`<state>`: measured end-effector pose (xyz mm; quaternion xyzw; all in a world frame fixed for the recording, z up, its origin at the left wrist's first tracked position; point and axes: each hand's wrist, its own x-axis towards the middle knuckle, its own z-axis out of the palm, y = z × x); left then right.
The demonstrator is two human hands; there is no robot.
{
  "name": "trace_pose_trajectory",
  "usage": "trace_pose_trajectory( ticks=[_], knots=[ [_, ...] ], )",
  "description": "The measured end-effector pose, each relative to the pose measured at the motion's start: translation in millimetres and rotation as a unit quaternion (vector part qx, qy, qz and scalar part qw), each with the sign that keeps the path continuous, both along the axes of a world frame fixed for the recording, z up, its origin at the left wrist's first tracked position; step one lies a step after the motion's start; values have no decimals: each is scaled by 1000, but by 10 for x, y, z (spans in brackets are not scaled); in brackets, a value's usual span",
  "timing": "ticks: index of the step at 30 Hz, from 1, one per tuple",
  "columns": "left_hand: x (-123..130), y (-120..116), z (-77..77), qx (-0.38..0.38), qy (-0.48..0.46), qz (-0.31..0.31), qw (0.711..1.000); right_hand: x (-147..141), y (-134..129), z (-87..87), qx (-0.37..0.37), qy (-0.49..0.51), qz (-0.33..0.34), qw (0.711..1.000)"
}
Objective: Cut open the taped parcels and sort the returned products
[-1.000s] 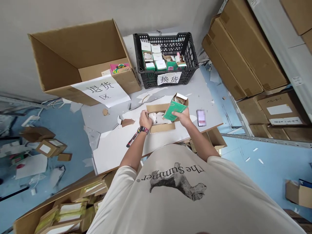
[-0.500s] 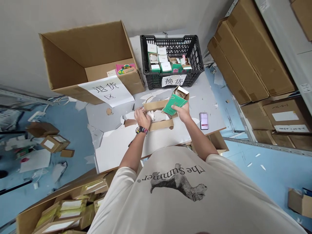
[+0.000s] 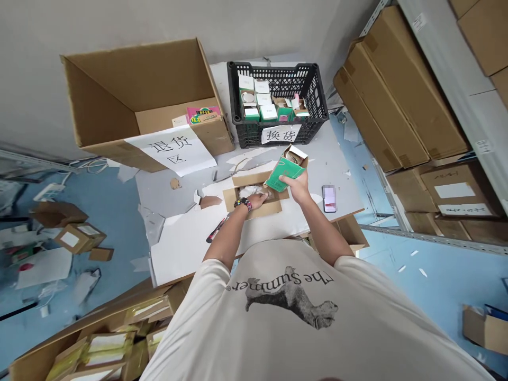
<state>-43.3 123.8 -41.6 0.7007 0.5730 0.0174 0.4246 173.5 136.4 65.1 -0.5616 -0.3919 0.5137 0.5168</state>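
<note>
My right hand (image 3: pixel 292 184) grips a small green-and-white carton (image 3: pixel 281 174) near its lower end, and the carton's open top shows brown card inside. My left hand (image 3: pixel 257 200) reaches into a small open cardboard box (image 3: pixel 260 210) and lies on crumpled white paper (image 3: pixel 249 191) packed inside it. The fingertips of that hand are partly hidden by the paper. A multicoloured band circles my left wrist.
A black plastic crate (image 3: pixel 275 66) of small boxes and a large open carton (image 3: pixel 107 106) stand beyond the hands. A phone (image 3: pixel 329 199) and a red-and-black cutter (image 3: pixel 217 230) lie on the white table (image 3: pixel 186 248). Stacked cartons fill the right side.
My left hand has moved from the box's left edge down into it, onto the paper. The green carton stays in my right hand, and the small box sits slightly lower in view.
</note>
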Motion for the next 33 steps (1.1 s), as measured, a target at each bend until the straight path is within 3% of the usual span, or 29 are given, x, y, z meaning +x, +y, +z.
trace_pose_trajectory(
  ticks=[4, 10, 13, 16, 20, 25, 33],
  knots=[
    [-72, 21, 132, 14, -3, 31, 999, 1, -121, 47, 12, -23, 30, 999],
    [-392, -357, 671, 155, -193, 168, 954, -16, -392, 243, 51, -16, 69, 996],
    [-479, -699, 919, 166, -226, 129, 951, -95, -596, 323, 62, -15, 111, 992],
    [-477, -1043, 1024, 188, -212, 79, 956, -215, -836, 339, 73, -15, 159, 984],
    [-451, -1406, 943, 206, -164, 90, 960, -347, -1178, 243, 81, -42, 221, 971],
    [-477, -1706, 678, 175, -105, 104, 973, -389, -1545, -94, 46, -82, 265, 960],
    [-331, -1734, 210, 130, -104, 104, 981, -367, -1659, -702, 1, -98, 229, 968]
  ],
)
